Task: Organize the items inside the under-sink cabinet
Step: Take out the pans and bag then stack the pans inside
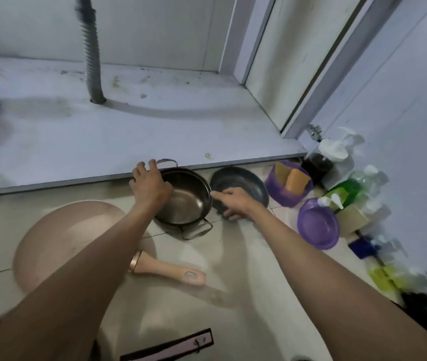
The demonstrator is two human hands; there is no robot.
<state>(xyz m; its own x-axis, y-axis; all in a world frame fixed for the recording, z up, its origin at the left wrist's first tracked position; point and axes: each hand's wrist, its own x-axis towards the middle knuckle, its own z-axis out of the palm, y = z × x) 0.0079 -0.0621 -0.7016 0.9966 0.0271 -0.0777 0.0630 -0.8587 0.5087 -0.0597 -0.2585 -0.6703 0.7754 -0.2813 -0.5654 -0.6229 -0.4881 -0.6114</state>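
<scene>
Pot (186, 201) left of pan (243, 183), touching.

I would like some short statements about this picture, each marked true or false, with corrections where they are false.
1. The left hand holds the steel pot by its rim. True.
2. The steel pot sits deep inside the cabinet. False: it is outside, at the front edge.
3. The right hand grips the dark pan. True.
4. The sponges lie in the pink pan. False: they stand in a purple tub.
5. A gray hose enters the cabinet floor. True.
</scene>
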